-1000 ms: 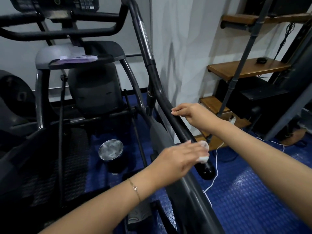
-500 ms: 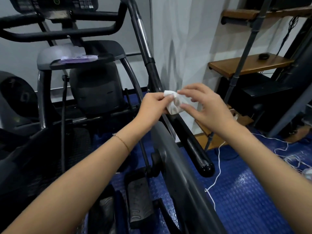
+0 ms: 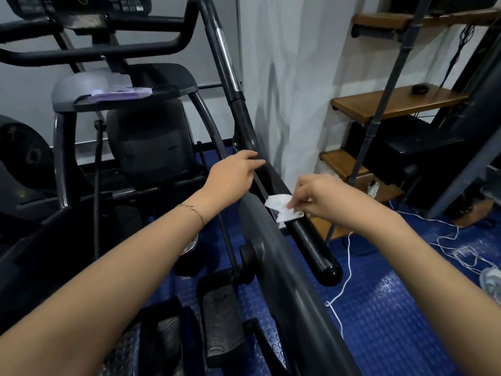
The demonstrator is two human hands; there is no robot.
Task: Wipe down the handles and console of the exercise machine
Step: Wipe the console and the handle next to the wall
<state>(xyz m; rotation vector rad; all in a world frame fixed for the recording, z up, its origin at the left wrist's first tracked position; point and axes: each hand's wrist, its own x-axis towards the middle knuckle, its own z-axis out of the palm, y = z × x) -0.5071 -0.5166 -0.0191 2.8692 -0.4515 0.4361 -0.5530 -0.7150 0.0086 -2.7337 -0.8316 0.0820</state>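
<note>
A long black handle bar (image 3: 311, 237) of the exercise machine slants from the top centre down to a rounded end at lower right. My right hand (image 3: 322, 199) pinches a crumpled white wipe (image 3: 282, 207) and holds it against the bar's foam grip. Higher up the same bar, my left hand (image 3: 233, 175) rests with its fingers lying over the bar. The console (image 3: 81, 4) with its buttons sits at the top left, above the curved black fixed handles (image 3: 89, 52).
A grey tray (image 3: 173, 90) with a purple paper lies below the console. Wooden stair treads (image 3: 393, 104) and a dark railing post (image 3: 379, 109) stand at right. White cords (image 3: 341, 291) trail over the blue studded floor. Foot pedals (image 3: 222, 321) are below.
The wipe passed from my left hand to my right hand. My right hand carried it down the bar, while my left hand moved onto the bar higher up.
</note>
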